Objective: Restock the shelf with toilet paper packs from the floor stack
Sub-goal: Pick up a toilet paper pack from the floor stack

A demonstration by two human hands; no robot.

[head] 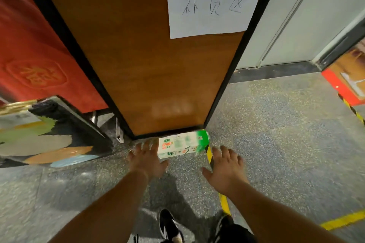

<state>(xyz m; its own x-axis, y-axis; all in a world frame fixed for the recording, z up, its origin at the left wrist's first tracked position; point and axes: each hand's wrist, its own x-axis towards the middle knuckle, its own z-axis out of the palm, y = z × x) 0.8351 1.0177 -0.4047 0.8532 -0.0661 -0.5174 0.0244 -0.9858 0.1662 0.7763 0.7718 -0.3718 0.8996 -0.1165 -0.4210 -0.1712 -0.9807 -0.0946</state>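
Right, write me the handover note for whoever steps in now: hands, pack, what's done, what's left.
Left hand: open, fingers spread, at the left end of the toilet paper pack, holding nothing.
Right hand: open, fingers spread, just right of the pack, over the black-and-yellow floor tape, not on the pack.
Pack: lies on the floor at the foot of the wooden panel that carries the handwritten paper sign.
Done: nothing visible; the pack is not yet gripped.
Left: probably grip the pack from both ends, lift it and carry it to the shelf, which is out of view.

pack point(182, 147) white-green, red print | panel point(138, 55) brown, black-edged | floor tape point(224, 201) yellow-black
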